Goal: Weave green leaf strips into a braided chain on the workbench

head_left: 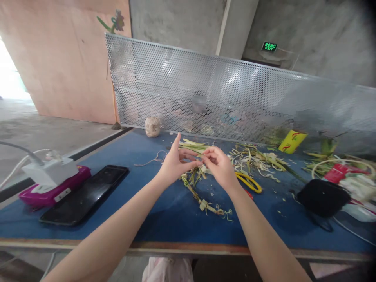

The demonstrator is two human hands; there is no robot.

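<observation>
My right hand pinches a thin green leaf strip between thumb and fingertips. Facing it, my left hand has its thumb raised and its fingers stretched toward the strip; whether they touch it is unclear. Just beyond the hands lies a bundle of pale green leaf strips. A knotted plant-fibre piece with curled ends rests on the blue table below them. Partly behind my right wrist is a yellow loop handle, the rest of that tool being hidden.
Leaf scraps are scattered at right of centre. A black phone and purple power strip lie left. At right are a black object and yellow packet. A perforated metal screen edges the table's back.
</observation>
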